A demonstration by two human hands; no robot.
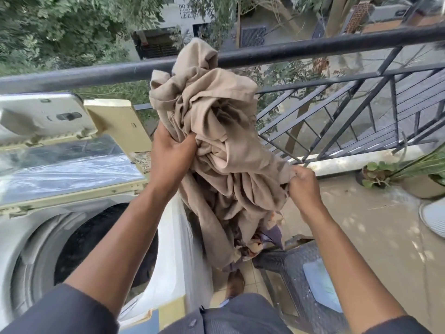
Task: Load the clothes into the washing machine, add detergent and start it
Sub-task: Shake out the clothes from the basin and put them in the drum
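**Beige bundle lifted beside the open washer**

The left hand (172, 160) is clenching its grip deep into the bunched middle of the beige cloth (216, 131), fingers buried in the folds. The right hand (304, 183) is pinching the cloth's lower right edge, fist closed round a gathered corner. The cloth is hanging in the air between the two hands, its crumpled top rising in front of the black railing (313, 48) and its tail trailing down toward the dark woven basket (298, 268), where more clothes (265, 239) are showing.

The washing machine (29, 237) is standing to the left, its lid (72, 169) raised and its dark drum (96, 237) lying open just below the left forearm. The cloth is hanging to the right of the machine, not over the drum.

Potted plants (385, 172) are sitting on the balcony floor at the right. A building beyond the railing is showing partial lettering, "PRA" over "LEEL"; the sticker on the lid's edge is too blurred to read.
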